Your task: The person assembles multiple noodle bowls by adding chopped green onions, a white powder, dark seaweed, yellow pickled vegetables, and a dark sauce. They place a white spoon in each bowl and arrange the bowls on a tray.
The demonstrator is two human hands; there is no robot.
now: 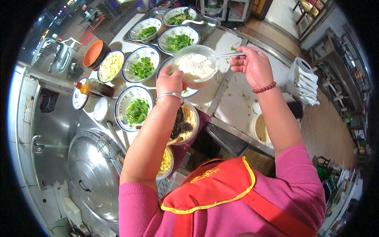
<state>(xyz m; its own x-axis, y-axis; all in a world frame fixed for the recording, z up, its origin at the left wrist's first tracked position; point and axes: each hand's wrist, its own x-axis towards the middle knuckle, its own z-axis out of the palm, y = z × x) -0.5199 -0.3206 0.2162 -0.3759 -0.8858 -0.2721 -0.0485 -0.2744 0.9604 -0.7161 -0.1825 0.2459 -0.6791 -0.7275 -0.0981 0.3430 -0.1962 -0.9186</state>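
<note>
My left hand grips the near left rim of a clear round tub holding white powder, raised above the bowls. In my right hand is the handle of a metal spoon, pinched between the fingers, its far end in the powder. Beneath the tub a blue-rimmed bowl is mostly hidden. Left of it stand bowls of chopped greens, one farther back and one nearer. Next to my left forearm is a tub of pale and dark shredded food.
A metal tray with more bowls of greens lies at the back. To the left are a sauce bottle, orange bowl, and large lidded pot. A bag of white spoons stands at the right.
</note>
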